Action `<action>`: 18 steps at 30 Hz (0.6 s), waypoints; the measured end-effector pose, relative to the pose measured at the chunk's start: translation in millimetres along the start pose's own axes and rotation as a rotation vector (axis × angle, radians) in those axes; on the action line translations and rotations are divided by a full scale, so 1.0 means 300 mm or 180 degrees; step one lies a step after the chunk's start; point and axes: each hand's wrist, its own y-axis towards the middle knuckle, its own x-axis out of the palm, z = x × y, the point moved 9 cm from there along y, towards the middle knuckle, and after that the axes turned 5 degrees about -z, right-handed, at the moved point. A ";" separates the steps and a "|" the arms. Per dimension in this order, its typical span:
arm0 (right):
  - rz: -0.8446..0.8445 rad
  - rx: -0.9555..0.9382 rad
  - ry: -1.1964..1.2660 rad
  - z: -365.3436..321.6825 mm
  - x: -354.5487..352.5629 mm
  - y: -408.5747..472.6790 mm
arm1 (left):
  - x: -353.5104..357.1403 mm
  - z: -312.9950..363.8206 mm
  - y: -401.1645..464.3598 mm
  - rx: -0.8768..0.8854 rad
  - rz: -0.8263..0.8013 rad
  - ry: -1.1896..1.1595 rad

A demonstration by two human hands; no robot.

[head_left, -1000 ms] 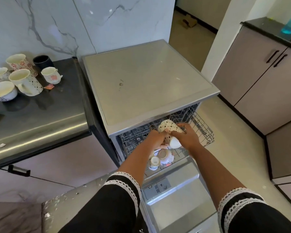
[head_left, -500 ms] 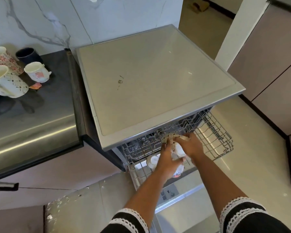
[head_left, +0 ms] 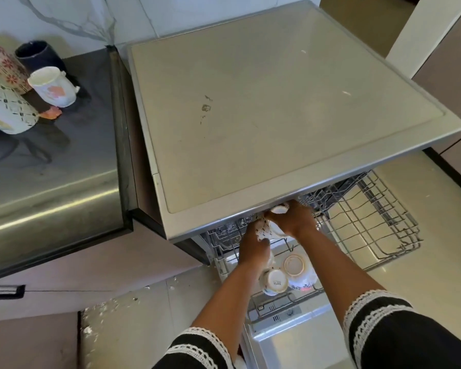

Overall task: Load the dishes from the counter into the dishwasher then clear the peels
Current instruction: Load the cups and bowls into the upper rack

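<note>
The dishwasher (head_left: 277, 107) stands open with its wire rack (head_left: 378, 222) pulled out over the lowered door (head_left: 298, 342). Both my hands reach in under its top edge. My left hand (head_left: 253, 249) and my right hand (head_left: 293, 219) together hold a white patterned cup (head_left: 265, 230), tilted, above the rack. Two white cups (head_left: 294, 266) stand upside down in the rack just below. On the dark counter (head_left: 64, 161) at left stand several mugs: a white one with a pink mark (head_left: 52, 86), a lattice-patterned one (head_left: 8, 110), a red-flowered one (head_left: 3, 66) and a dark one (head_left: 39, 55).
An orange peel scrap (head_left: 51, 113) lies on the counter by the mugs. Cabinet fronts (head_left: 447, 65) stand at the right. The tiled floor (head_left: 415, 187) shows beyond the rack. A drawer handle (head_left: 3, 291) sits under the counter at left.
The view has tipped down and moved closer. Both hands have pushed the patterned cup further back under the dishwasher's top edge. The two upturned cups now show in front of my hands.
</note>
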 end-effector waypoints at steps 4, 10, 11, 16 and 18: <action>-0.0086 0.0041 -0.0398 -0.024 0.069 0.040 | -0.064 -0.046 0.057 -0.0124 -0.0027 -0.0065; -0.0118 0.0084 -0.0887 -0.052 0.110 0.065 | -0.060 -0.162 0.156 -0.0353 -0.0326 -0.0325; -0.0124 0.0098 -0.0854 -0.053 0.112 0.071 | -0.067 -0.157 0.156 -0.0341 -0.0330 -0.0359; -0.0211 0.0120 -0.1071 -0.067 0.126 0.075 | -0.097 -0.146 0.165 -0.0415 -0.0262 -0.0596; -0.0178 0.0137 -0.1149 -0.066 0.119 0.068 | -0.095 -0.146 0.173 -0.0394 -0.0267 -0.0592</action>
